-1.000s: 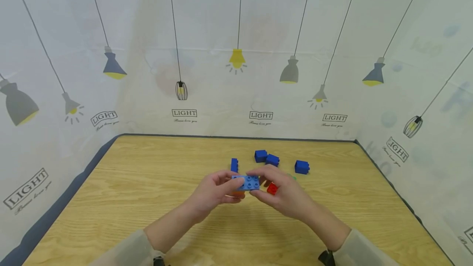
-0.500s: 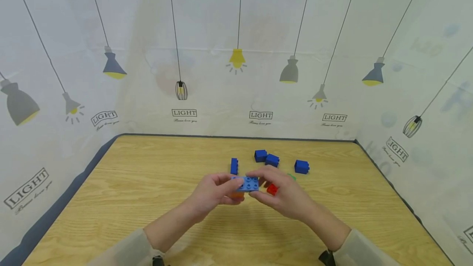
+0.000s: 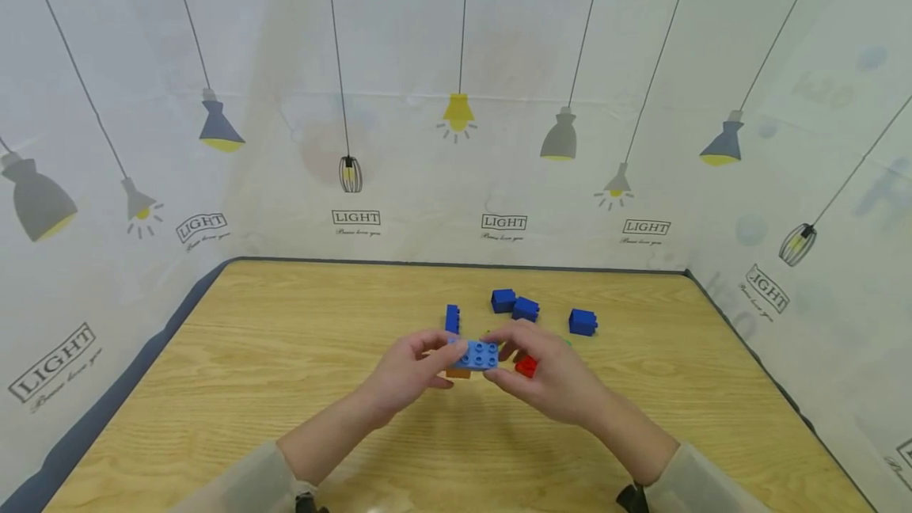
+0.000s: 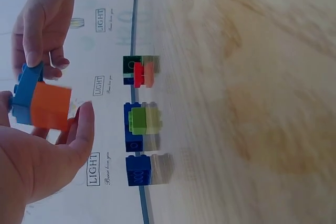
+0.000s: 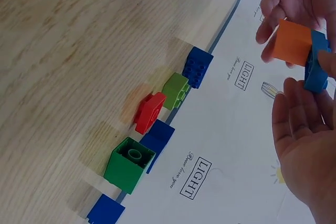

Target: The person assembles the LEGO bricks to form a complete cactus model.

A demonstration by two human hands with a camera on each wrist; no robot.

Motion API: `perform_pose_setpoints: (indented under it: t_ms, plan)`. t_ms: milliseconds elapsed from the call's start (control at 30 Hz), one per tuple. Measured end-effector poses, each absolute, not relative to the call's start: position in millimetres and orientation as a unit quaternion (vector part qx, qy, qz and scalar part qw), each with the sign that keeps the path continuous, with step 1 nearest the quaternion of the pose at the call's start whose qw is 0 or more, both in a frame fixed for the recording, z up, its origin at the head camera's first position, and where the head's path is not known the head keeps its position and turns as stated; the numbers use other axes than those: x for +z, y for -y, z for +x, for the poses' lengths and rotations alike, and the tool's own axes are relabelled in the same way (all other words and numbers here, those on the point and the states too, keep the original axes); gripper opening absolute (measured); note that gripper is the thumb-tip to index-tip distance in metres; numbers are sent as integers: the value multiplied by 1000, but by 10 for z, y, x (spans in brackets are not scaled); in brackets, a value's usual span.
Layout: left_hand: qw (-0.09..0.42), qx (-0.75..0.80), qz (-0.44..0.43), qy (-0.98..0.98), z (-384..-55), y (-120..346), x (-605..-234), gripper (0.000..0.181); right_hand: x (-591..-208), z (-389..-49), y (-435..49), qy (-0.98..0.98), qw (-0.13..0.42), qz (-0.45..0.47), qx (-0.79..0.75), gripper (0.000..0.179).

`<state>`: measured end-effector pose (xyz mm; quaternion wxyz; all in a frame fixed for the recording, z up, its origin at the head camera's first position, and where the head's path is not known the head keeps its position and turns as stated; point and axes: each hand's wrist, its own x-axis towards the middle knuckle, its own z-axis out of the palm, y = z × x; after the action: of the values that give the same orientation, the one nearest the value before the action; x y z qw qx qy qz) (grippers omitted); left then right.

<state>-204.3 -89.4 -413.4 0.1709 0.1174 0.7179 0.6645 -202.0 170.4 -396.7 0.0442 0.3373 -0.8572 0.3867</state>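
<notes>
A light-blue building brick [image 3: 483,355] with two rows of studs is held up over the table, with an orange brick [image 4: 51,106] joined to its underside near one end. My left hand [image 3: 409,374] grips the blue brick's left end, thumb on the studs and other fingers reaching beneath by the orange brick. At the opposite end, my right hand [image 3: 545,374] pinches the blue brick between thumb and fingertips. A red brick [image 3: 526,366] on the table shows just behind the right hand, partly hidden by it.
Several dark-blue bricks, one standing alone [image 3: 583,322], lie on the wooden table [image 3: 285,323] beyond my hands. A light-green brick [image 5: 176,91] and a dark-green brick [image 5: 129,165] sit among them. A white sheet [image 3: 399,38] printed with lamps hangs around the table.
My left fingers under the orange brick have shifted, so more of it shows now. The right hand's fingertips moved slightly at the blue brick's end. The loose bricks stay put.
</notes>
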Motion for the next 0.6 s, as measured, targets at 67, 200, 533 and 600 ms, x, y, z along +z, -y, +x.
perform_pose_setpoints:
  t_ms: [67,200,533,600]
  plan:
    - [162,655,125,-728,-2044,910,-4138,42,-3970,-2018,-1710,858,42,338,385,33]
    - [152,644,151,-734,-2041,932,-4151,39,-3980,-2019,-1730,861,30,325,391,32]
    - [145,631,177,-741,-2072,947,-4190,44,-4003,-2039,-1767,871,4,301,389,32]
    - [147,631,175,-742,-2084,946,-4204,42,-4014,-2044,-1776,871,-5,296,392,33]
